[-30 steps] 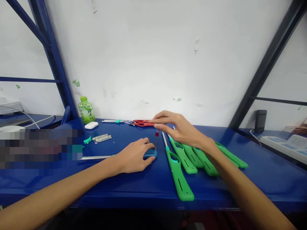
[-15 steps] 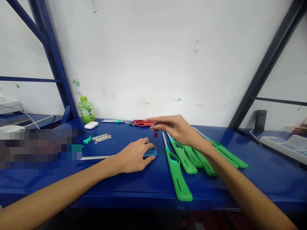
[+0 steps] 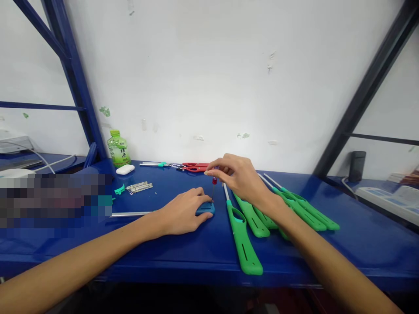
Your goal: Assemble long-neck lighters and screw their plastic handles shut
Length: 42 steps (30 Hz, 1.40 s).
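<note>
Under my left hand (image 3: 186, 213) a blue long-necked lighter (image 3: 204, 209) lies on the table, its metal tube (image 3: 131, 214) pointing left. My thumb and fingers grip the handle's sides, and the palm hides its middle. My right hand (image 3: 237, 176) pinches the red handle of a small screwdriver (image 3: 214, 180) between thumb and fingers. The screwdriver stands nearly upright, its tip at the right end of the blue handle. Just right of it lies a green long-necked lighter (image 3: 244, 240), with several more green lighters (image 3: 303, 213) partly behind my right forearm.
Red lighter casings (image 3: 195, 167) lie by the wall. Metal strips (image 3: 140, 187) and a turquoise trigger piece (image 3: 120, 189) sit on the left of the blue table (image 3: 183, 257). Behind them are a white case (image 3: 125, 169) and a green bottle (image 3: 118, 150). A power strip (image 3: 382, 198) is at right.
My right hand's fingers have curled and shifted round the screwdriver's handle, with the index finger drawn in. My left hand and the blue lighter stay in place.
</note>
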Tool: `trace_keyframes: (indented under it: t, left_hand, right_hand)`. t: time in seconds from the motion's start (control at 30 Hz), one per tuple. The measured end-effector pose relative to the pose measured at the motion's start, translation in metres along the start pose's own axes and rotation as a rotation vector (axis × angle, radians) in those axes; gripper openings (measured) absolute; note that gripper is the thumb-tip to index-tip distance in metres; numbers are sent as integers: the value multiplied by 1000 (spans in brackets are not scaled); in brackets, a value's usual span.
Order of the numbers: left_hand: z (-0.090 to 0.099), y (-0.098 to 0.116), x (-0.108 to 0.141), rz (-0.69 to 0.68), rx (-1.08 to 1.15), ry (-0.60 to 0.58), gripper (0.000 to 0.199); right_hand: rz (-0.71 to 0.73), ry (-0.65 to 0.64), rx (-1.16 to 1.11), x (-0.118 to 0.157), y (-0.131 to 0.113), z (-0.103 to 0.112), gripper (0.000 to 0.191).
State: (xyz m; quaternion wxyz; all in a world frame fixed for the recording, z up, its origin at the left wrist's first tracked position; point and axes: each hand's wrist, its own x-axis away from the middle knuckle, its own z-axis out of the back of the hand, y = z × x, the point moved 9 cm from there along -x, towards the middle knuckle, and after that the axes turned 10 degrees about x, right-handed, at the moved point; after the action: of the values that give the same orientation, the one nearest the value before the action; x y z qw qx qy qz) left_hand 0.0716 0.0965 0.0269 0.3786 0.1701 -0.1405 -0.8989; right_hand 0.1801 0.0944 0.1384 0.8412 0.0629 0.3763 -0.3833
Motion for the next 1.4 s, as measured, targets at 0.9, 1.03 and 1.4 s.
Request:
trace_keyframes:
  t: [0.9, 1.03, 1.4]
  left_hand:
    - [2, 3, 4, -27, 16, 20, 38]
    - [2, 2, 4, -21, 32, 16, 39]
    - [1, -6, -2, 27, 107, 6, 35]
  right_hand:
    - [-13, -143, -179, 2, -5, -11, 22]
    - [-13, -236, -339, 3, -7, -14, 31]
    - [-85, -174, -277, 0, 3, -10, 21]
